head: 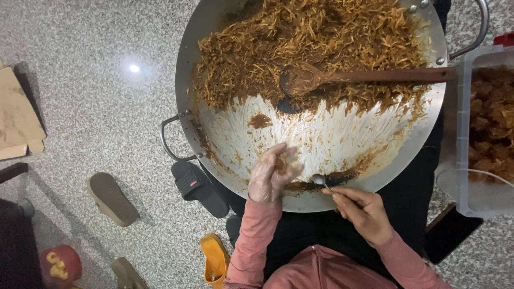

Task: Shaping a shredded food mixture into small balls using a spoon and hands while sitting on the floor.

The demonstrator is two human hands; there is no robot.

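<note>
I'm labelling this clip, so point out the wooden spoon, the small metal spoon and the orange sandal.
wooden spoon [300, 79], head view, on its bowl.
small metal spoon [318, 180], head view, on its bowl.
orange sandal [215, 258], head view, on its sole.

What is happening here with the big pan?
A seated person leans over a large metal pan half full of brown shredded food. The right hand holds a small metal spoon at the pan's near edge. The left hand, in a clear glove, holds some food. A wooden spoon rests in the pan.
</note>
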